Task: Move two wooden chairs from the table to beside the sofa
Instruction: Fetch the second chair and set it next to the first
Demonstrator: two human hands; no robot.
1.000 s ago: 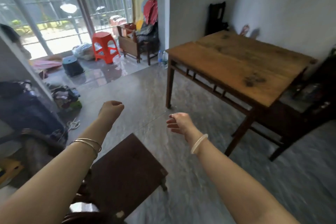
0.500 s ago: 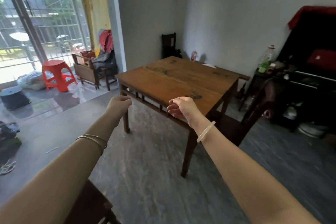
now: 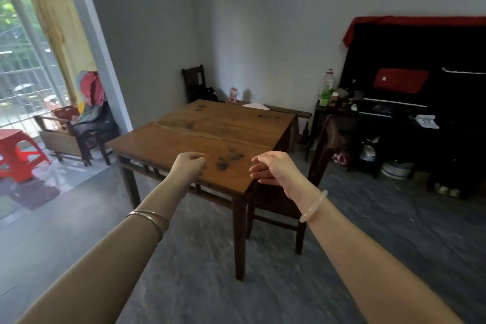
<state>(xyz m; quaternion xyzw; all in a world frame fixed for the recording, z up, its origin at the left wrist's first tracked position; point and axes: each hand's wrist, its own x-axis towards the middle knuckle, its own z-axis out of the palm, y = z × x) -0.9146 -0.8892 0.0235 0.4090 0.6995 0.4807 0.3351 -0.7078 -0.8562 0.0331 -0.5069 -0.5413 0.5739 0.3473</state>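
A square brown wooden table (image 3: 210,137) stands in the middle of the room. A dark wooden chair (image 3: 323,150) is tucked at its right side, seat partly under the top. Another dark chair (image 3: 194,83) stands behind the table in the far corner. Both my arms reach forward in front of the table's near corner. My left hand (image 3: 188,166) is curled into a loose fist and holds nothing. My right hand (image 3: 273,167) is empty, its fingers bent and slightly apart, left of the near chair's back. No sofa is in view.
A black piano (image 3: 420,102) with a red cloth fills the right wall, with a small dark stand holding bottles (image 3: 327,87) beside it. At left are a red plastic stool (image 3: 18,152), a wooden armchair piled with clothes (image 3: 86,118) and a glass door. Grey tiled floor lies ahead.
The view has swung right and closed in on the table; the dark chair seat at the bottom left has dropped out of sight. Both hands stay empty and stretched forward.
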